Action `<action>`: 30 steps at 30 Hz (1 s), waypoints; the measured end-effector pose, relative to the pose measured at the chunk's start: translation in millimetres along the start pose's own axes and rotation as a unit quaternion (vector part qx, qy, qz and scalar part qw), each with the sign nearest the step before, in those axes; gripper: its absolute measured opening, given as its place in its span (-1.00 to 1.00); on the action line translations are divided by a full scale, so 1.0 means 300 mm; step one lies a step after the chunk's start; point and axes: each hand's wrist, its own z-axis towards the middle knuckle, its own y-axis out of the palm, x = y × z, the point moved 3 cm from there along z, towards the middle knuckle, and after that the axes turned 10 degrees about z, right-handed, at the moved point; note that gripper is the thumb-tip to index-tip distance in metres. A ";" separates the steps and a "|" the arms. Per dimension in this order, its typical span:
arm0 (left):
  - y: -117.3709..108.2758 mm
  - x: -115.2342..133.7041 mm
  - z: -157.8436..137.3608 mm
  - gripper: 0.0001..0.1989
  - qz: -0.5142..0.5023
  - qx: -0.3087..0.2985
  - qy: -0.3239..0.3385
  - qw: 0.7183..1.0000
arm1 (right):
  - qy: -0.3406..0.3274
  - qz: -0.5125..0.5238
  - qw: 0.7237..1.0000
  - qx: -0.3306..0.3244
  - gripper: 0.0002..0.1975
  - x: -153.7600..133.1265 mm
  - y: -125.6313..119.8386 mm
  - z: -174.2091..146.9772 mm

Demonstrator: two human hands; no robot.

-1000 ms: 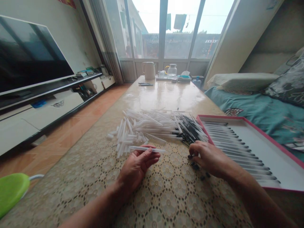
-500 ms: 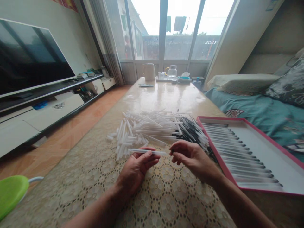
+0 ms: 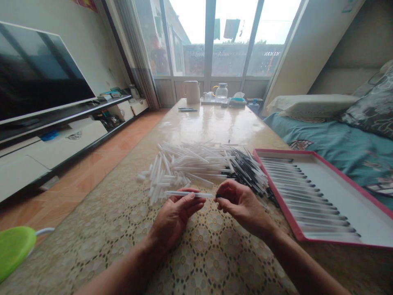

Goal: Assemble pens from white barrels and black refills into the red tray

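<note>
My left hand (image 3: 172, 213) is closed on a translucent white pen (image 3: 201, 195), held level between thumb and fingers. At the pen's right end, my right hand (image 3: 242, 207) pinches a small black plug (image 3: 218, 196); whether the two touch I cannot tell. Just beyond the hands lies a loose pile of white pen barrels (image 3: 196, 157), with shorter white caps (image 3: 156, 186) on its left. Thin dark refills (image 3: 245, 170) are heaped on its right. A pink-rimmed box (image 3: 286, 211) stands to the right, holding a row of white pens (image 3: 307, 200) with black ends.
The long table has a patterned cover (image 3: 123, 221). At its far end stand a beige jug (image 3: 193, 92), a glass pitcher (image 3: 221, 93) and a tissue pack (image 3: 237, 100). A green round seat (image 3: 15, 250) is at the lower left, a sofa (image 3: 331, 135) at the right.
My right hand has come slightly left, closer to the pen's end, and the black plug now shows in its fingertips. My left hand keeps its hold on the pen. The view has shifted a little.
</note>
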 end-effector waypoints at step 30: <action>-0.008 -0.009 0.005 -0.88 0.019 -0.012 -0.012 1.000 | 0.026 0.004 1.000 -0.011 -0.66 0.072 0.024 0.010</action>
